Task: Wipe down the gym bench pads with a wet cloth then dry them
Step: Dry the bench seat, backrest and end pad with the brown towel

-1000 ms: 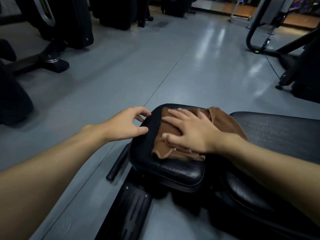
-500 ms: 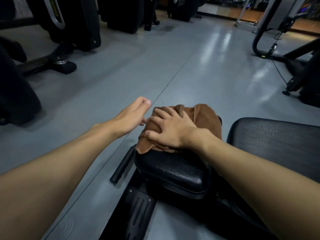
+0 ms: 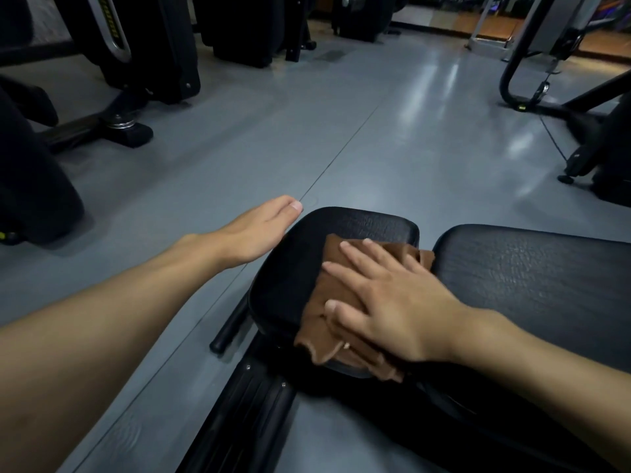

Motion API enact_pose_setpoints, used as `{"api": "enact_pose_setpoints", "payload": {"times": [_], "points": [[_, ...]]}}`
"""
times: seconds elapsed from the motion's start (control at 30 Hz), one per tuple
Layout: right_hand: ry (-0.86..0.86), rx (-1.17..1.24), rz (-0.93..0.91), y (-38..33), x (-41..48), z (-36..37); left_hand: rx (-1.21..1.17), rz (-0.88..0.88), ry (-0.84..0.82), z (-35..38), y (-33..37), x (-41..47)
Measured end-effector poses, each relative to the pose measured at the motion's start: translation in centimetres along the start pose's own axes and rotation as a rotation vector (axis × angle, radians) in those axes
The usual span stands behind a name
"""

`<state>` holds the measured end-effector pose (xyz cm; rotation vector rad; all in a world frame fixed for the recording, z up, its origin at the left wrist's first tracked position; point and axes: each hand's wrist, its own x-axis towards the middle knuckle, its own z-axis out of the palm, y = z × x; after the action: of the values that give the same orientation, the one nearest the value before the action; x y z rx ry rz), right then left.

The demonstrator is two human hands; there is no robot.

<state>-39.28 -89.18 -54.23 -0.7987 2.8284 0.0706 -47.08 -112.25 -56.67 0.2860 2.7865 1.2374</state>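
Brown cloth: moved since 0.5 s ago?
Yes. The brown cloth slid back toward the person under the right hand, leaving the far end of the seat pad bare.

brown cloth (image 3: pixel 336 302), black grained bench pads (image 3: pixel 532 278), grey floor (image 3: pixel 392 138)

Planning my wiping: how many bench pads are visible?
2: the small pad under the cloth and right hand, and the long pad to its right. Others may lie outside view.
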Motion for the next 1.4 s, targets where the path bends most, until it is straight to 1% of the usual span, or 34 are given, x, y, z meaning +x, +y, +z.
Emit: {"api": "enact_pose_setpoints", "payload": {"times": [0.13,0.3,0.43,0.5,0.6,0.7,0.87,1.0,1.07,1.13,1.23,1.33,1.4], "points": [[0.008,0.071,0.14,2.6,3.0,-0.3,-0.055,-0.027,-0.018,0.1,-0.6,0.2],[0.032,0.083,0.247,4.9,8.6,-0.4,0.024,0.023,0.036,0.2,-0.8,0.5],[0.06,0.096,0.332,4.2,13.0,-0.9,0.078,0.056,0.045,0.1,-1.1,0.7],[0.074,0.098,0.339,3.5,13.9,-0.8,0.07,0.068,0.042,0.2,-1.1,0.8],[0.057,0.069,0.29,2.5,13.3,-0.6,-0.018,0.048,0.036,0.0,-1.2,1.0],[0.015,0.036,0.179,0.2,11.4,-0.4,-0.078,0.016,0.049,-0.2,-1.2,0.9],[-0.018,0.019,-0.056,-3.9,7.0,0.3,-0.031,0.011,0.028,-0.1,-0.7,-0.2],[-0.021,-0.004,-0.1,-3.8,3.4,0.3,0.046,0.02,-0.051,0.3,-0.9,-1.1],[0.007,-0.025,-0.055,-3.0,1.5,0.4,0.155,0.077,-0.092,0.5,-1.2,-1.4],[0.041,-0.034,0.07,-1.4,0.4,0.4,0.248,0.133,-0.154,0.7,-1.6,-1.6],[0.034,0.014,0.247,1.1,0.9,-0.1,0.268,0.148,-0.198,0.5,-2.0,-1.9],[0.012,0.037,0.284,2.4,3.3,-0.1,0.289,0.141,-0.191,0.3,-1.8,-1.7],[0.053,0.063,0.323,3.5,5.7,-0.1,0.305,0.15,-0.191,0.2,-1.9,-1.5]]}}
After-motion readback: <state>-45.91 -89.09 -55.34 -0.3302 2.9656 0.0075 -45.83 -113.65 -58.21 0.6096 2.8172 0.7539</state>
